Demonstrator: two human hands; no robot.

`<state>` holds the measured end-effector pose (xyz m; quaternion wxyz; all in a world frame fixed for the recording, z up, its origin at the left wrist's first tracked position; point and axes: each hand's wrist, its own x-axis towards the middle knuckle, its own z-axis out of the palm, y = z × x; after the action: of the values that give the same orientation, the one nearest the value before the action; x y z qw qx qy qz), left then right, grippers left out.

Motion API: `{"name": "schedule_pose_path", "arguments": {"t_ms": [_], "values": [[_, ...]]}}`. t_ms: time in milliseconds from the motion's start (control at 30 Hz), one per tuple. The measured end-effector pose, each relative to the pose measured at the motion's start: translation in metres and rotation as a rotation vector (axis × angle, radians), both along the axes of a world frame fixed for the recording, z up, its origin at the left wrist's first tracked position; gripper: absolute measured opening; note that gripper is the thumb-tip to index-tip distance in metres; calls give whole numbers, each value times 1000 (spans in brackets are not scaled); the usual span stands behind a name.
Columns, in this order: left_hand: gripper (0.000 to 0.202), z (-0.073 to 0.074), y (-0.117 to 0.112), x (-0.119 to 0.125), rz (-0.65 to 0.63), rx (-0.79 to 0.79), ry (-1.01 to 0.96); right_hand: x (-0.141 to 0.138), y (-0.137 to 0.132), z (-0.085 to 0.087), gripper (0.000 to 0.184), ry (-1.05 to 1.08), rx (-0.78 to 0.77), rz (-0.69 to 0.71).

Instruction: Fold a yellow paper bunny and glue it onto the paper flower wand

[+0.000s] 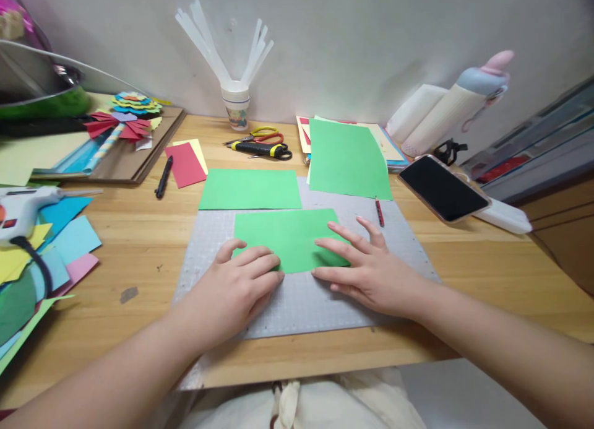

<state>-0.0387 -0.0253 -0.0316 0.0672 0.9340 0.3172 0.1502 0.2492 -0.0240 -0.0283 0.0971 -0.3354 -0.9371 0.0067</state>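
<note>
A green paper sheet lies on the grey cutting mat before me. On its lower left part rests my left hand, fingers bent a little and close together, thumb at the near edge. My right hand spreads its fingers over the sheet's right end; a shadow shows under them. Neither hand grips the sheet. Just beyond is a second green sheet, lying across the mat's far edge. A larger green sheet tops a paper stack at the back right. Right of it lies a short pencil.
At the back stand a cup with white sticks, and scissors. A black pen lies near red paper. Leftward are a glue gun and coloured scraps. A phone leans at right.
</note>
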Motion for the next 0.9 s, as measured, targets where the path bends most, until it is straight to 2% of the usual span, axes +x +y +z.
{"name": "schedule_pose_path", "arguments": {"t_ms": [400, 533, 600, 700, 800, 900], "values": [[21, 2, 1, -1, -9, 23, -2, 62, -5, 3, 23, -77, 57, -75], [21, 4, 3, 2, -34, 49, 49, 77, -3, 9, 23, -126, 25, -86], [24, 7, 4, 7, -55, 34, 99, 73, -3, 13, 25, -95, -1, -115], [38, 15, 6, 19, -78, 9, 184, 52, -9, 16, 32, 3, -63, -163], [46, 22, 7, 30, -90, 21, 257, 24, -20, 12, 34, 48, -156, -217], [45, 27, 9, 34, -109, 38, 292, 7, -28, 4, 30, 87, -170, -283]]}}
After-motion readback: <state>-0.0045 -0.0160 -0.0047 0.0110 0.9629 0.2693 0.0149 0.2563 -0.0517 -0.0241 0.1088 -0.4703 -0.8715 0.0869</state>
